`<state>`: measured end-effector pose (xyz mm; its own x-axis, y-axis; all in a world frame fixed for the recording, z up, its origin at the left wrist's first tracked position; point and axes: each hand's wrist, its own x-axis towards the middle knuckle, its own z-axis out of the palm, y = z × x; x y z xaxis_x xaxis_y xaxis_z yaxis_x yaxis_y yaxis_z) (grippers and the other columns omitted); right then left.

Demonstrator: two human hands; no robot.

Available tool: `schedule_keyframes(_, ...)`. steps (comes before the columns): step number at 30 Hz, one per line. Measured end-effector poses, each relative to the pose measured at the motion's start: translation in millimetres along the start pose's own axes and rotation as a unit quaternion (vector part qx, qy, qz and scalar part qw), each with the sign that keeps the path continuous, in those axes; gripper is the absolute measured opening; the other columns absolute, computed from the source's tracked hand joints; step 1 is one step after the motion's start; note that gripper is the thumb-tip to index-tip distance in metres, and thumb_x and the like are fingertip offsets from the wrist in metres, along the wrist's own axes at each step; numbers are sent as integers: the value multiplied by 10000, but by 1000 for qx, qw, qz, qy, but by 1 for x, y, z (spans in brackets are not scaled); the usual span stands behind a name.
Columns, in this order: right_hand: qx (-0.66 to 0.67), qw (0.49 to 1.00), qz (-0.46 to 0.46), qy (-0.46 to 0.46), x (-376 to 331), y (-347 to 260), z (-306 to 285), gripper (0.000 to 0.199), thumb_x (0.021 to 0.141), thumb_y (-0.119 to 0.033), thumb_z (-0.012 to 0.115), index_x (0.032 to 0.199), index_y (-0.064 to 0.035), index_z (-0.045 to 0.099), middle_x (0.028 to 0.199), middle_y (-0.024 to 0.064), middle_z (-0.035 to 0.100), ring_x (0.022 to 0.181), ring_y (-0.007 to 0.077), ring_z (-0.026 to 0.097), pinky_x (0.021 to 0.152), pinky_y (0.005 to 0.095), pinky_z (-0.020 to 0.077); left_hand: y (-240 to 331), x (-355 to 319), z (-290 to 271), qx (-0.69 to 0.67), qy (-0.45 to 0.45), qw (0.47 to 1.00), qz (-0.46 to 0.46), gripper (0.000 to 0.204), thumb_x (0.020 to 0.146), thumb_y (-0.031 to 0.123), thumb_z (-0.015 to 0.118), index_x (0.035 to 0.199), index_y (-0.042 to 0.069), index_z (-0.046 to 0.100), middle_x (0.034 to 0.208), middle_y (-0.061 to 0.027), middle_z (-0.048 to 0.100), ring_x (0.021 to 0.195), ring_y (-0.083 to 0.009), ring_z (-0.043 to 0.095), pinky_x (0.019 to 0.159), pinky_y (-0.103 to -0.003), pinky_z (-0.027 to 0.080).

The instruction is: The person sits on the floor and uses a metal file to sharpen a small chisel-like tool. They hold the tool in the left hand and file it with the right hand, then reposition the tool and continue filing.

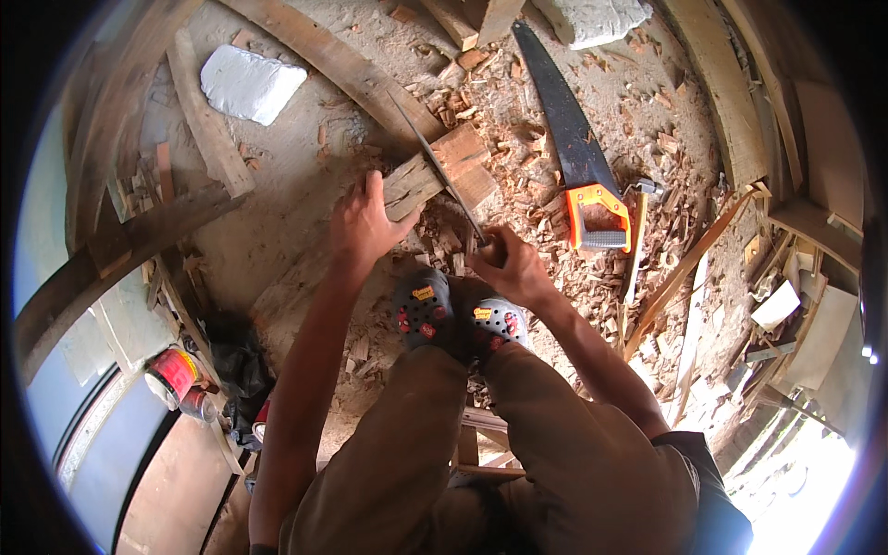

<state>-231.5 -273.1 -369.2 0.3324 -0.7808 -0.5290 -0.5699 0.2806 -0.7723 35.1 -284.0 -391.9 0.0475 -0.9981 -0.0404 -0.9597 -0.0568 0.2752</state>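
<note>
Over on your far left a red can (171, 373) is lying on its side by some dark plastic, and a white block (250, 83) is sitting on the dusty floor (277, 213) further up, beside a long plank (208, 120).

Your left hand (365, 222) is pressing down flat on the near end of a short wood block (444, 171), fingers spread over it and gripping its edge, so it's pinning the piece rather than lifting it. The block is lying on the floor just in front of your feet, in a heap of wood chips (518, 129), with one end resting against a longer board (342, 65) that's running diagonally up toward the left.

Your right hand (504, 264) is clenched around the handle of a long thin blade (439, 166), looks like a machete or big knife. The blade is lying slanted across the top of the block, tip pointing up and left. Can't tell whether the edge is biting into the wood or just touching it.

Your two grey clogs (453, 319) are sitting just below both hands.

To the right, a handsaw (573, 139) with an orange handle is lying in the chips, well apart from your hands, and a hammer (638, 240) is lying just beside its handle.
</note>
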Motion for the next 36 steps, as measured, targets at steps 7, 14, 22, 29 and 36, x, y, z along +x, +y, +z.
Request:
schedule_keyframes(7,-56,998,27,13,-5,-13,-7,284,919,-280,685,940,-6,614,729,201,667,702,386,679,654,461,512,-3,4,-1,-55,-41,997,-20,785,753,547,788,1242,-6,518,1078,-258,655,975,-428,660,813,-493,548)
schedule_keyframes(14,-52,998,-27,34,9,-33,3,305,935,-247,670,894,45,594,678,226,643,630,375,678,569,429,509,-13,17,-13,-62,-108,992,-11,886,755,625,752,1316,-31,551,1227,-244,657,1041,-382,688,872,-454,571)
schedule_keyframes(22,33,991,-86,95,5,-48,5,187,920,-159,651,916,18,591,686,205,643,625,351,684,567,425,512,-9,24,-23,-100,-139,985,-28,804,729,544,811,1236,-35,579,1021,-250,706,961,-412,699,809,-467,566)
schedule_keyframes(29,2,998,-39,41,7,-52,-3,234,917,-169,647,817,24,560,654,205,617,614,385,667,576,444,513,-22,19,-6,-87,-116,989,-16,877,715,578,778,1345,17,543,1099,-213,710,990,-392,700,863,-487,566)
schedule_keyframes(36,-19,998,-52,36,9,-28,13,210,903,-131,659,805,9,537,633,177,605,606,398,648,541,463,497,-19,29,-17,-79,-154,985,-11,916,687,604,787,1333,0,550,1137,-221,695,1025,-379,692,895,-470,562)
